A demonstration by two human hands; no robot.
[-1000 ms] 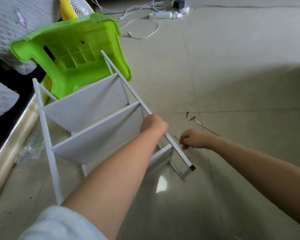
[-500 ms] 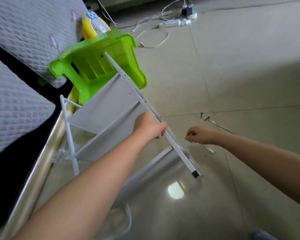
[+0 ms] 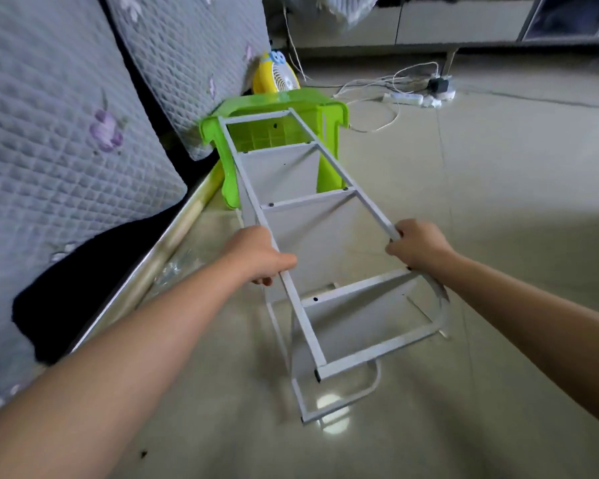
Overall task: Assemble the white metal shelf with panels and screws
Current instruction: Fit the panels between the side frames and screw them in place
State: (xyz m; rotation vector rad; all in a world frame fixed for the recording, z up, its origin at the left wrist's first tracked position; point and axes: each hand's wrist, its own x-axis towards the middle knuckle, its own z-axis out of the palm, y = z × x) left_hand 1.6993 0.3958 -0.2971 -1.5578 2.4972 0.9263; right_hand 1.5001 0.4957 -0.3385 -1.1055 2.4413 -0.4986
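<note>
Left hand curled round left rail of white shelf frame, centre frame; right hand grips right rail, fingers wrapped. Frame lies tilted on tiled floor, far end against overturned green stool at upper centre; yellow fan behind, quilted mattress at left

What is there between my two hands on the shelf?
In the head view, a white shelf panel spans between the left hand and right hand, each gripping a side rail.
</note>
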